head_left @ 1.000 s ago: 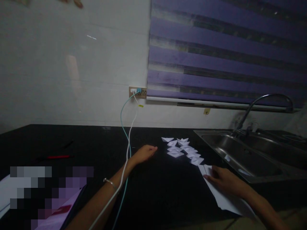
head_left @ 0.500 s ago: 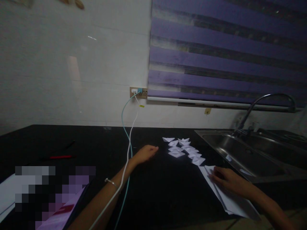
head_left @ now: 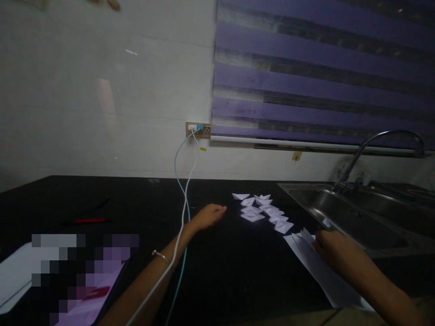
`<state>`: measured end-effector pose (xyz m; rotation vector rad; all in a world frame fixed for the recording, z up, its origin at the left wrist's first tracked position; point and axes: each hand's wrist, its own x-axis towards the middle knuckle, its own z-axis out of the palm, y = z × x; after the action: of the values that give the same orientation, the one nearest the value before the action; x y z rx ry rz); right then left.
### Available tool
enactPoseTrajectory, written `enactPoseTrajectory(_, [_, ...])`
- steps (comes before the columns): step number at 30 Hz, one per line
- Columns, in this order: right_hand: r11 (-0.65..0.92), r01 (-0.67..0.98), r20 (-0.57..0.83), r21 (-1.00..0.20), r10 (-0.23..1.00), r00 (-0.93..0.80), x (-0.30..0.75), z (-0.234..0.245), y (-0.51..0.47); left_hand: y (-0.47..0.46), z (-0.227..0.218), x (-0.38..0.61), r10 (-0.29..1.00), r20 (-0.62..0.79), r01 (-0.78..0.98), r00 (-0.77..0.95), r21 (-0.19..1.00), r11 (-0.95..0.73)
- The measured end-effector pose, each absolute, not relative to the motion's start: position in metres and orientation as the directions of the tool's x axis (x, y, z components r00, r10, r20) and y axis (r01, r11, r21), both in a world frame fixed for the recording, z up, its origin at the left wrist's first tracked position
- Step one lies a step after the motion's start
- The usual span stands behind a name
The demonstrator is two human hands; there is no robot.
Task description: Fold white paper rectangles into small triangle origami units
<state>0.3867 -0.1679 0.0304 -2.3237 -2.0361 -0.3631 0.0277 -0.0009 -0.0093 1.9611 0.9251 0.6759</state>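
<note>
Left hand (head_left: pixel 209 216): fingers folded narrow, nothing visible held.
Right hand (head_left: pixel 335 249): on sheets (head_left: pixel 324 276) beside sink (head_left: pixel 370 228); pinch, I cannot tell.
Risk: boats (head_left: pixel 252 217) knocked askew by a forward shove of sheets.

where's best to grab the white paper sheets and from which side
Probably the long left edge of the white paper sheets, coming from the left: that edge lies uncovered, while the right hand covers part of the right side.
</note>
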Motion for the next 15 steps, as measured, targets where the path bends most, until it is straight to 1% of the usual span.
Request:
enactPoseTrajectory(2, [-0.122, 0.986, 0.193, 0.110, 0.976, 0.100, 0.391, 0.032, -0.166, -0.001, -0.010, 0.028, 0.807, 0.115, 0.350, 0.580, 0.859, -0.374])
enactPoseTrajectory(5, [-0.062, 0.997, 0.132, 0.043, 0.990, 0.056, 0.396, 0.030, -0.161, 0.000, -0.011, 0.028, 0.811, 0.110, 0.353, 0.574, 0.861, -0.367])
enactPoseTrajectory(9, [0.018, 0.992, 0.064, -0.122, 0.998, -0.011, 0.395, 0.023, -0.153, 0.000, -0.012, 0.029, 0.818, 0.102, 0.358, 0.567, 0.863, -0.355])
enactPoseTrajectory(11, [0.035, 0.982, 0.047, -0.188, 0.999, -0.026, 0.395, 0.019, -0.152, -0.001, -0.012, 0.029, 0.813, 0.111, 0.348, 0.572, 0.864, -0.363])
enactPoseTrajectory(13, [0.033, 0.980, 0.063, -0.198, 0.998, -0.020, 0.396, 0.018, -0.153, -0.001, -0.011, 0.029, 0.805, 0.117, 0.339, 0.582, 0.864, -0.371])
enactPoseTrajectory(15, [-0.003, 0.989, 0.135, -0.146, 0.991, 0.023, 0.399, 0.022, -0.157, -0.001, -0.011, 0.029, 0.803, 0.115, 0.340, 0.585, 0.864, -0.371])
